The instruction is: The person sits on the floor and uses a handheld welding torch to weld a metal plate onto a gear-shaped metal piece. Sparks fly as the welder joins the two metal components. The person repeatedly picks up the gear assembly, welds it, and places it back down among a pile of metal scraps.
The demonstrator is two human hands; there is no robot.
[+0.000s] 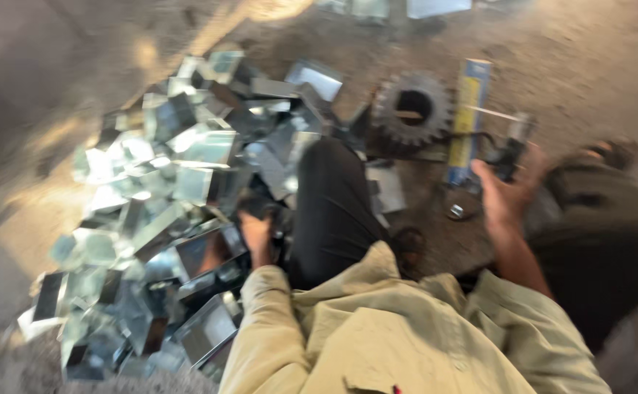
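Observation:
I sit on a dirt floor, black-trousered knee raised in the middle. My left hand (255,235) reaches down into a heap of shiny sheet-metal boxes (177,190) and touches one of the pieces; whether it grips it is blurred. My right hand (507,193) is shut on a dark tool (512,149) with a thin rod sticking out to the left. A blue and yellow flat bar (469,120) lies just left of that hand. A large rusty gear wheel (412,109) lies on the floor beyond my knee.
A small metal nut (455,211) lies on the floor below the bar. More metal pieces (436,7) lie at the far top edge. My right leg and foot (604,157) stretch out to the right.

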